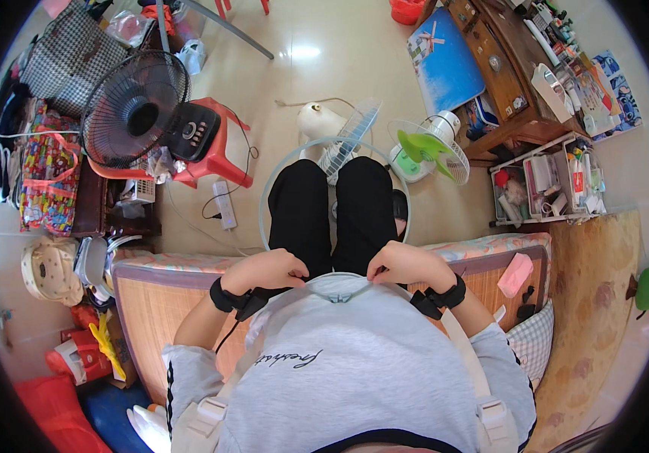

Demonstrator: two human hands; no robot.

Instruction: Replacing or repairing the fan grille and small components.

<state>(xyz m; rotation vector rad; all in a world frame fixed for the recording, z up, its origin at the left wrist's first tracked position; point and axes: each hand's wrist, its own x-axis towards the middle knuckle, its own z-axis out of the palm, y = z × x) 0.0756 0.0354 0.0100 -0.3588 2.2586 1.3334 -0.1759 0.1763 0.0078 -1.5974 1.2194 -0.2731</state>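
A large, thin pale hoop lies around my black-clad knees, with its near side at my waist. My left hand has closed fingertips on that near side, left of a small grey fitting on the hoop. My right hand pinches it on the other side of the fitting. Beyond my knees stand a white fan body with a pale wire cage and a small fan with green blades.
I sit on a mat-covered bed. At left a black fan is on a red stool, near a power strip and cord on the floor. A wooden desk and wire rack stand at right.
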